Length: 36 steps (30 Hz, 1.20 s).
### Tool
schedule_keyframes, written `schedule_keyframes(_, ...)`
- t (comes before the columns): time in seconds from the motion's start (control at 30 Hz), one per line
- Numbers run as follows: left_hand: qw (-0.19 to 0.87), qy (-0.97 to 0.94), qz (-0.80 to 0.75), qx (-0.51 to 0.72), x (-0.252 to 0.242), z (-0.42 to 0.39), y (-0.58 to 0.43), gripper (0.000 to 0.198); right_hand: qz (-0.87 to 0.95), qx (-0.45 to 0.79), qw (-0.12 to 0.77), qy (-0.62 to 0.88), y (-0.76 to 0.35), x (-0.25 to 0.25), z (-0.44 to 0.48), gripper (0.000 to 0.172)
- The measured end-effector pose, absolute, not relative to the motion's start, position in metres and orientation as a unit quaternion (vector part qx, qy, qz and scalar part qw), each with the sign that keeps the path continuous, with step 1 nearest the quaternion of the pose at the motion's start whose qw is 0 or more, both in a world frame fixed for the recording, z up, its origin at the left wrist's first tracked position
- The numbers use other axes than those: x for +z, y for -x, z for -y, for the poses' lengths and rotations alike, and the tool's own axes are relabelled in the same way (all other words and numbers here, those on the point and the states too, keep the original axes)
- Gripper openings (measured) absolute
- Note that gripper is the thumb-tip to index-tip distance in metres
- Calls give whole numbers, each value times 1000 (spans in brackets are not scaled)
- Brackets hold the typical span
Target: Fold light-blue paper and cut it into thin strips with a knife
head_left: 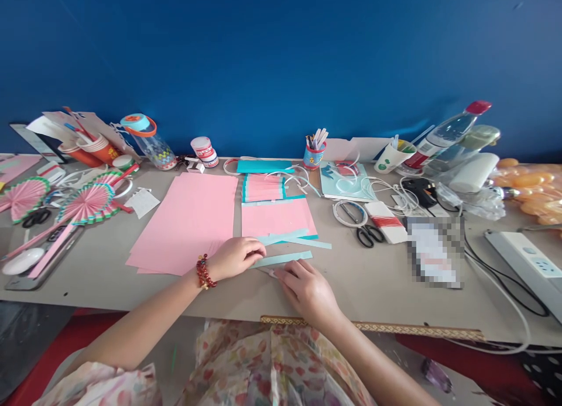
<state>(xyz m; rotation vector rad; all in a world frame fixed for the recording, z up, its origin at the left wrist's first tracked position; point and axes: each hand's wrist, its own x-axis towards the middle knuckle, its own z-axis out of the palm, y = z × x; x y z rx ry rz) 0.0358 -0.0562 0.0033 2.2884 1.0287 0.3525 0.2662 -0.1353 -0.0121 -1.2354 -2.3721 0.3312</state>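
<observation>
My left hand (237, 257), with a beaded bracelet at the wrist, rests at the left end of a light blue paper strip (287, 258), its fingers curled together. My right hand (307, 286) is closed around a small pale tool (268, 271) that points left, just below the strip; what kind of tool cannot be made out. Two more light blue strips (311, 243) lie just beyond, over the lower edge of a pink sheet with blue borders (277, 216). A smaller pink piece with blue edging (263, 187) lies behind it.
Pink sheets (188, 219) lie left of centre. Black scissors (369, 236), wound red cord (389, 222) and a power strip (531, 260) are on the right. Folded paper fans (90, 202) lie left. Cups and bottles stand along the blue wall (281, 61). A patterned strip (417, 330) borders the front edge.
</observation>
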Motion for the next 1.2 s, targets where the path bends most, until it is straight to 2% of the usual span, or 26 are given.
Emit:
schedule_keyframes(0.17, 317, -867, -354, 150, 7, 59, -27, 19, 857, 115, 223, 449, -266, -13, 135, 22)
schedule_keyframes(0.4, 232, -891, -370, 125, 1, 76, -1, 16, 853, 124, 222, 456, -269, -15, 135, 21)
schedule_keyframes(0.83, 262, -886, -359, 134, -3, 73, -3, 19, 857, 109, 218, 454, -262, -14, 131, 23)
schedule_keyframes(1.2, 229, -907, -322, 147, -4, 71, 0, 22, 863, 102, 217, 445, -260, -11, 132, 25)
